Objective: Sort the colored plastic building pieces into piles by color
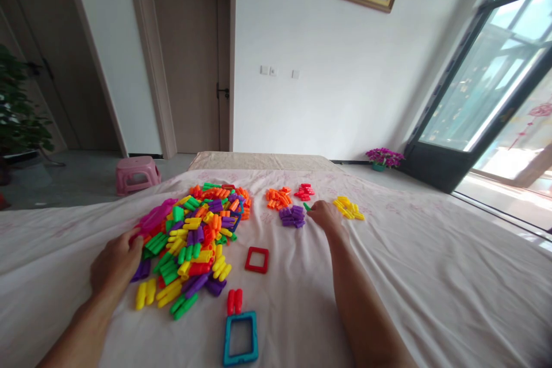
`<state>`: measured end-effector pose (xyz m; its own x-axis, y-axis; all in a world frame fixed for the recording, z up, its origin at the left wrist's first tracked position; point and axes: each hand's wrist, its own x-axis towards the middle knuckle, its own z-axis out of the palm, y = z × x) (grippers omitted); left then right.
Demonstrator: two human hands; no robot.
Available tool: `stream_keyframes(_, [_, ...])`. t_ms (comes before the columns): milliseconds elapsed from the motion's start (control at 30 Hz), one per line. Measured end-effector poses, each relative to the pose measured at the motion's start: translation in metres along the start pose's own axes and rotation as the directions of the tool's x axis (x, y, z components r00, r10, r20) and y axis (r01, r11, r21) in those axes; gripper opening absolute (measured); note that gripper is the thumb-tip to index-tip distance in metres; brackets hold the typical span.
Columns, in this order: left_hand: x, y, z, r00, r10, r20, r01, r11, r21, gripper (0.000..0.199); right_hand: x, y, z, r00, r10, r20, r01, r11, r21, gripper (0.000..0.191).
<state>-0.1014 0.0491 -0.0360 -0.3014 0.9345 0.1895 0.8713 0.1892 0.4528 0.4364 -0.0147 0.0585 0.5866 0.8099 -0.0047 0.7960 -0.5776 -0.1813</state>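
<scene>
A large mixed pile of bullet-shaped plastic building blocks [190,247] in green, yellow, purple, orange and red lies on the cloth. At its left edge my left hand [116,261] is closed on the near end of a magenta plastic piece [157,215], whose exact kind I cannot make out. Farther out, my right hand [325,217] pinches a green building block [307,206], only partly visible past the fingers. Around that hand lie separate groups of purple blocks [292,217], orange blocks [278,198], red blocks [304,191] and yellow blocks [348,208].
A red square frame [246,260] and a teal square frame [227,339] lie right of the pile, with a red block [234,302] touching or close to the teal one. A pale cloth [431,282] covers the table. Beyond stand a pink stool [137,175] and magenta flowers [384,156].
</scene>
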Motion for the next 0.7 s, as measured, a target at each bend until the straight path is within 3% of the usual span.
stream_keyframes(100, [0.002,-0.001,0.002,1.0,-0.005,0.001,0.005,1.0,0.008,0.064,0.004,0.011,0.0,0.995,0.094,-0.013,-0.094,0.996,-0.005,0.032])
stream_keyframes(200, [0.003,-0.004,0.003,1.0,-0.005,-0.008,0.005,1.0,0.012,0.063,0.003,0.01,0.0,0.995,0.084,-0.044,-0.084,0.996,-0.001,0.033])
stream_keyframes(300, [0.004,-0.005,0.004,1.0,0.009,-0.011,-0.009,1.0,-0.002,0.062,-0.003,-0.004,-0.001,0.996,-0.003,-0.089,0.004,1.0,0.021,0.033])
stream_keyframes(400, [0.004,-0.005,0.003,1.0,-0.001,0.006,0.001,1.0,-0.014,0.063,-0.016,-0.028,-0.002,0.978,-0.187,-0.095,0.195,0.978,0.081,0.03])
stream_keyframes(467, [0.004,-0.004,0.002,1.0,-0.015,0.014,0.015,1.0,-0.021,0.063,-0.029,-0.047,-0.002,0.926,-0.371,-0.074,0.378,0.914,0.151,0.025])
stream_keyframes(533, [0.003,-0.002,0.002,1.0,-0.021,0.011,0.021,0.999,-0.029,0.062,-0.046,-0.066,0.0,0.837,-0.545,-0.049,0.539,0.807,0.243,0.021])
stream_keyframes(700, [0.002,0.0,0.001,1.0,-0.026,0.001,0.026,0.999,-0.025,0.064,-0.092,-0.109,0.014,0.638,-0.762,0.114,0.686,0.629,0.366,0.016])
